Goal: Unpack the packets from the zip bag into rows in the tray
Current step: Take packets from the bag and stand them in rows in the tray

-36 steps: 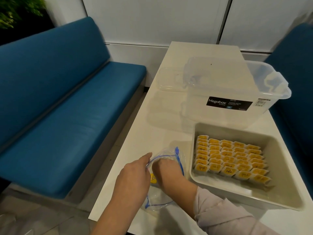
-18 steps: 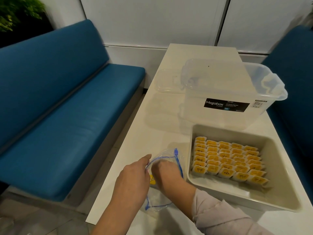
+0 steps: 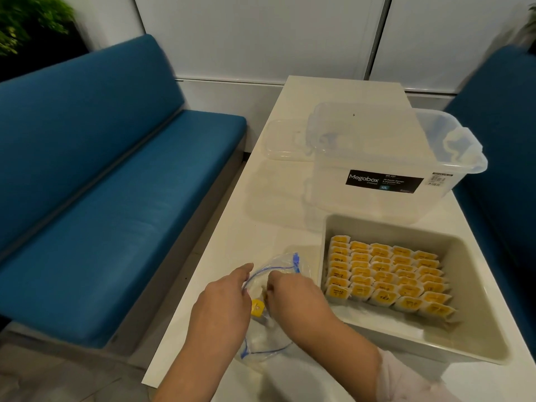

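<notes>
Tray on bench holding five near-full rows of packets, zip bag beside it nearly empty, left hand gripping its mouth, right hand reaching inside, grasp unclear, one yellow packet left

A clear zip bag with blue seal lines is held open on the white table by the left hand, while the right hand is reached into its mouth. One yellow packet is seen between the hands. Just right of the right hand, a grey tray is filled with rows of yellow packets. Beyond the hands, a clear storage box is seen.
</notes>
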The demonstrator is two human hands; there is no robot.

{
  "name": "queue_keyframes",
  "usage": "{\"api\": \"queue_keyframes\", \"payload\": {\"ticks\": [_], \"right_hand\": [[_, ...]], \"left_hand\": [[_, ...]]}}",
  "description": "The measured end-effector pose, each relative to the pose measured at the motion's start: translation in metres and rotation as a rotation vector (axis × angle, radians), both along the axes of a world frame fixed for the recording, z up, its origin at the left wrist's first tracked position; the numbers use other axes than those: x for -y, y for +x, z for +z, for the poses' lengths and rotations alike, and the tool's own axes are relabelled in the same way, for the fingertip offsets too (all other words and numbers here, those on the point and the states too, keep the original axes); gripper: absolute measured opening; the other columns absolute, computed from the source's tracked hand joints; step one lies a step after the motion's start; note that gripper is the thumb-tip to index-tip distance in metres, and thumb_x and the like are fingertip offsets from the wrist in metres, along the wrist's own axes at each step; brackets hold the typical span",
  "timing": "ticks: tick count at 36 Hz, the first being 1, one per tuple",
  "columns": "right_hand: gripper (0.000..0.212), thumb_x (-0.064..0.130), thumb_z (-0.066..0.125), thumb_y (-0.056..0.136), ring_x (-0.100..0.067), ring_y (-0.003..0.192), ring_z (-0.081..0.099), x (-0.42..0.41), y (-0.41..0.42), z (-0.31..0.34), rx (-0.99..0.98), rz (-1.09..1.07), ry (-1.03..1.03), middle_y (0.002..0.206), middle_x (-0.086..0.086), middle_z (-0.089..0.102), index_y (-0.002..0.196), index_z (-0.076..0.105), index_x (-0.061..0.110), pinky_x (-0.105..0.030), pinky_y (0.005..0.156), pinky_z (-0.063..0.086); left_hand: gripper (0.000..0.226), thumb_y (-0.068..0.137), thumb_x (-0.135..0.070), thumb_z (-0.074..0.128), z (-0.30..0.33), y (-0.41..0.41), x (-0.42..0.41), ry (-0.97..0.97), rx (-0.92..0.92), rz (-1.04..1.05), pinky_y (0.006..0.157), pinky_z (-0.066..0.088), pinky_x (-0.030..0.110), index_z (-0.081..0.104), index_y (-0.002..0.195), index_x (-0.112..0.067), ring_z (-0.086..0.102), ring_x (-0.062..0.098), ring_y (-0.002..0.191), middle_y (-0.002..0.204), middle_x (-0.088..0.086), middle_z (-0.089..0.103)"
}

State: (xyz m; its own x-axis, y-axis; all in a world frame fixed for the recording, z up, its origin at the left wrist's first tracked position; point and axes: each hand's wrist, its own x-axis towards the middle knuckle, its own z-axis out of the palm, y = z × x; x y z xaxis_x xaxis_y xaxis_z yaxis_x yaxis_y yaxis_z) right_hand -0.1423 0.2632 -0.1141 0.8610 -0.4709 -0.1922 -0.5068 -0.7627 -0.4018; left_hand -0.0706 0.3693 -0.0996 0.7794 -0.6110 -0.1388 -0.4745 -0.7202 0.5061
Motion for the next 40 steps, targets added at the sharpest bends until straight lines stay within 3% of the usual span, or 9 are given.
{"api": "queue_keyframes", "payload": {"ticks": [3, 8, 19, 22, 24, 27, 32, 37, 40], "right_hand": [[0.016, 0.023, 0.049, 0.093, -0.014, 0.085, 0.060, 0.011, -0.011, 0.009, 0.117, -0.103, 0.165, 0.090, 0.002, 0.066, 0.096, 0.065, 0.019, -0.023, 0.071, 0.044], [0.014, 0.024, 0.056, 0.090, 0.003, 0.045, 0.049, 0.023, -0.025, 0.022, 0.230, -0.161, 0.398, 0.064, 0.010, 0.056, 0.077, 0.060, 0.027, -0.010, 0.040, 0.034], [0.015, 0.016, 0.058, 0.093, -0.007, 0.032, 0.031, 0.030, -0.028, 0.039, 0.417, -0.308, 0.836, 0.042, 0.009, 0.043, 0.078, 0.060, 0.013, -0.016, 0.033, 0.030], [0.014, 0.013, 0.056, 0.093, -0.007, 0.031, 0.030, 0.032, -0.029, 0.042, 0.470, -0.349, 0.870, 0.039, 0.009, 0.041, 0.080, 0.060, 0.009, -0.014, 0.033, 0.029], [0.013, 0.014, 0.057, 0.093, -0.007, 0.032, 0.032, 0.032, -0.028, 0.043, 0.486, -0.366, 0.850, 0.039, 0.009, 0.042, 0.082, 0.060, 0.008, -0.014, 0.033, 0.029], [0.014, 0.016, 0.059, 0.091, -0.008, 0.033, 0.036, 0.029, -0.027, 0.041, 0.503, -0.378, 0.801, 0.042, 0.008, 0.045, 0.079, 0.062, 0.011, -0.015, 0.034, 0.030], [0.017, 0.020, 0.062, 0.089, -0.002, 0.036, 0.042, 0.023, -0.024, 0.041, 0.537, -0.377, 0.711, 0.047, 0.009, 0.053, 0.072, 0.064, 0.020, -0.020, 0.037, 0.036], [0.015, 0.021, 0.062, 0.089, -0.013, 0.048, 0.051, 0.020, -0.026, 0.048, 0.564, -0.394, 0.708, 0.060, 0.002, 0.062, 0.075, 0.066, 0.020, -0.022, 0.038, 0.040], [0.016, 0.020, 0.060, 0.091, -0.008, 0.038, 0.044, 0.023, -0.026, 0.050, 0.580, -0.439, 0.734, 0.057, 0.008, 0.061, 0.075, 0.064, 0.021, -0.020, 0.036, 0.037]], "left_hand": [[0.046, 0.092, -0.015, 0.046, 0.002, -0.002, -0.001, -0.033, -0.033, -0.003, 0.091, 0.048, 0.030, 0.045, 0.133, -0.036, 0.059, 0.010, 0.111, 0.123, -0.013, 0.061], [0.043, 0.093, -0.018, 0.048, 0.004, -0.004, -0.002, -0.049, -0.058, -0.017, 0.094, 0.048, 0.029, 0.045, 0.132, -0.036, 0.058, 0.009, 0.112, 0.125, -0.016, 0.058], [0.040, 0.092, -0.027, 0.054, 0.009, -0.007, -0.006, -0.132, -0.076, -0.015, 0.097, 0.046, 0.029, 0.047, 0.130, -0.037, 0.055, 0.005, 0.114, 0.126, -0.018, 0.057], [0.036, 0.093, -0.021, 0.050, 0.018, -0.010, -0.006, -0.291, -0.039, 0.026, 0.097, 0.046, 0.026, 0.052, 0.125, -0.035, 0.054, 0.003, 0.114, 0.124, -0.018, 0.056], [0.030, 0.093, -0.020, 0.049, 0.029, -0.014, -0.004, -0.401, -0.032, 0.048, 0.090, 0.046, 0.014, 0.057, 0.118, -0.034, 0.056, 0.000, 0.106, 0.117, -0.021, 0.058], [0.023, 0.085, -0.024, 0.062, 0.042, -0.023, -0.002, -0.517, -0.203, 0.019, 0.082, 0.049, 0.012, 0.063, 0.104, -0.036, 0.059, -0.008, 0.096, 0.103, -0.024, 0.064], [0.052, 0.069, -0.020, 0.078, 0.036, -0.032, 0.004, -0.506, -0.284, -0.054, 0.077, 0.044, 0.002, 0.057, 0.108, -0.046, 0.058, -0.012, 0.096, 0.100, -0.030, 0.063], [0.040, 0.084, -0.013, 0.064, 0.029, -0.028, 0.009, -0.567, -0.177, 0.016, 0.076, 0.044, 0.001, 0.061, 0.114, -0.040, 0.060, -0.009, 0.095, 0.100, -0.034, 0.062], [0.040, 0.087, -0.009, 0.061, 0.027, -0.022, 0.009, -0.591, -0.200, 0.056, 0.082, 0.042, 0.001, 0.060, 0.119, -0.033, 0.057, -0.014, 0.100, 0.104, -0.036, 0.058]]}}
